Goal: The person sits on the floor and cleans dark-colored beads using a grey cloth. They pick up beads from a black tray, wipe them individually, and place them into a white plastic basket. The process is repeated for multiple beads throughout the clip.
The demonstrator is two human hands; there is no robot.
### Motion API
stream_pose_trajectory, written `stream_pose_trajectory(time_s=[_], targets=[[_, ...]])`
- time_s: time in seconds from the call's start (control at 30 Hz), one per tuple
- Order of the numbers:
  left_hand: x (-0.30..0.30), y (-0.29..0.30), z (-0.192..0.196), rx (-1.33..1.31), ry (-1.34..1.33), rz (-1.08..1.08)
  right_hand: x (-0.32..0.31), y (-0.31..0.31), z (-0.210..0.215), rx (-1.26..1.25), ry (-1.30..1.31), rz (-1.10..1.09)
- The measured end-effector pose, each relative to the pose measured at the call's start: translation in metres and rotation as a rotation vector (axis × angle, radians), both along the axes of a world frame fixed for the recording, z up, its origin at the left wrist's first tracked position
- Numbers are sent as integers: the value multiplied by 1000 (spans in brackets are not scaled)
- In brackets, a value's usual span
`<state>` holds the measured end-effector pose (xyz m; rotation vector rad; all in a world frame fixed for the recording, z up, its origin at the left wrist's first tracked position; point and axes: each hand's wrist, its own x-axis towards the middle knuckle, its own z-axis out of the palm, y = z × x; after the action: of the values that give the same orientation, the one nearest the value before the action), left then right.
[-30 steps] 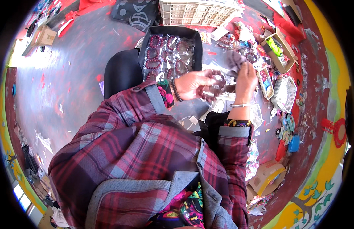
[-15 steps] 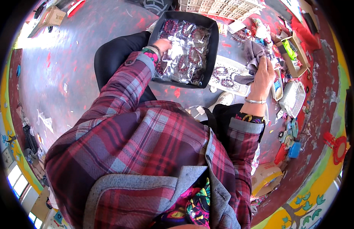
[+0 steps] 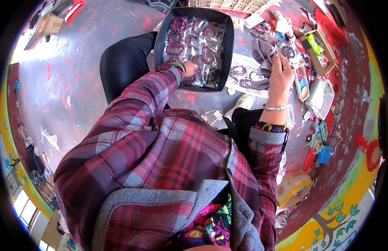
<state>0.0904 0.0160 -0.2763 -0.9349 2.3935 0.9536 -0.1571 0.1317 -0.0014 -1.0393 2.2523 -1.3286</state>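
Your L hand [image 3: 189, 69] is down in the lower part of the black box [image 3: 228, 54], fingers right at the clear pkts [image 3: 203, 47] of dark red & brown beaded bracelets; can't tell if it's gripping one or just touching, b/c the fingertips are small & partly hidden. The pkts lie in rough rows, filling most of the box, mostly beyond & to the R of that hand; a few sit just L of it, by the box's near L corner. Your R hand [image 3: 282, 77] is well apart from the box, off to its R, w/ thumb & fingers pinched on a bunched grey cloth [image 3: 264, 58]; the cloth spreads up & to the L of your fingertips, w/ one end hanging below. Btwn the box & your R hand is a white holed tray [image 3: 251, 89] w/ loose dark bracelets [image 3: 241, 72] in it, partly behind the cloth. Your white shoe [image 3: 243, 103] is just below the tray, & your black-trousered knee [image 3: 123, 62] is L of the box. Further R of your R hand: a small white basket [image 3: 307, 93], a white mesh basket [image 3: 321, 99], & a cardboard box [image 3: 327, 68] w/ a neon-green item [image 3: 314, 44] inside.
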Motion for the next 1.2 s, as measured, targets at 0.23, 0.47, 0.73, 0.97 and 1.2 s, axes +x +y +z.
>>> stream_pose_trajectory(time_s=[0.23, 0.47, 0.73, 0.97, 1.2], targets=[[-16, -21, 25, -131, 34, 55, -2, 11, 12, -189, -203, -76], [-4, 12, -27, -94, -34, 3, 1, 17, 17, -254, -261, -61], [-3, 21, -46, -59, -35, -96, -4, 27, 27, -389, -466, -139], [-83, 11, 61, -172, 341, 167, -51, 81, 43, -766, -967, -231], [-204, 44, 34, -117, 364, -262, -61, 108, 59, -898, -1115, -333]])
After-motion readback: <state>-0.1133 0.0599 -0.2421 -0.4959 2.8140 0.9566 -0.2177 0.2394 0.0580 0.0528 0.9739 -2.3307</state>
